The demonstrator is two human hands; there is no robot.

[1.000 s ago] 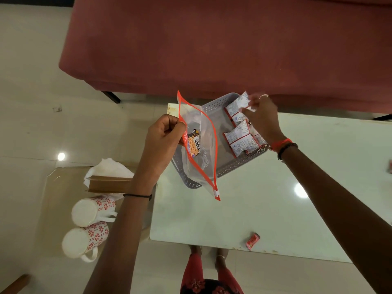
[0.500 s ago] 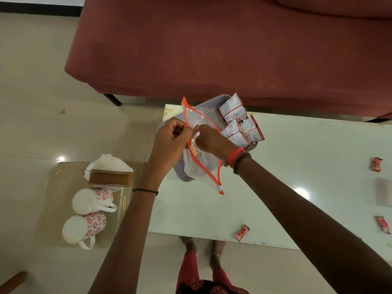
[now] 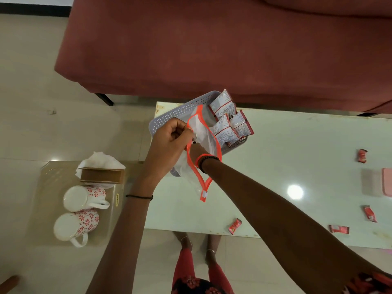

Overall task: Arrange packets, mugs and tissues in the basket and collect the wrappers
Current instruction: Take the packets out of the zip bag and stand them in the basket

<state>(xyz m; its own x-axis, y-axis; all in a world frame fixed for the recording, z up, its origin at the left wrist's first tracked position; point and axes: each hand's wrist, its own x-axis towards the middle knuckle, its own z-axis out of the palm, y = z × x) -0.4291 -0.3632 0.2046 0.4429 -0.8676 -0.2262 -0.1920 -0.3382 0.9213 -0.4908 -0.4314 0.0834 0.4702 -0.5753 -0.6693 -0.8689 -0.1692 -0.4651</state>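
My left hand (image 3: 169,141) pinches the rim of a clear zip pouch (image 3: 206,136) with orange trim, holding it open over the grey perforated basket (image 3: 174,112). My right hand (image 3: 194,152) is pushed wrist-deep into the pouch, so its fingers are hidden. Several white-and-red packets (image 3: 229,124) stand at the basket's right end. Two white mugs with red flowers (image 3: 82,198) (image 3: 74,225) lie on a small glass side table (image 3: 48,183) at the left. White tissues (image 3: 99,163) sit beside them in a brown holder (image 3: 101,176). Red wrappers (image 3: 235,225) (image 3: 338,229) (image 3: 370,213) lie on the white table (image 3: 286,158).
A dark red sofa (image 3: 212,49) runs along the far side of the white table. One more red wrapper (image 3: 362,155) and a pink object (image 3: 387,184) lie at the table's right end. My legs (image 3: 199,262) stand at the near edge.
My right hand left the packets in the basket, came to the pouch mouth and has gone down inside it. My left hand keeps holding the pouch, which now sits lower over the basket.
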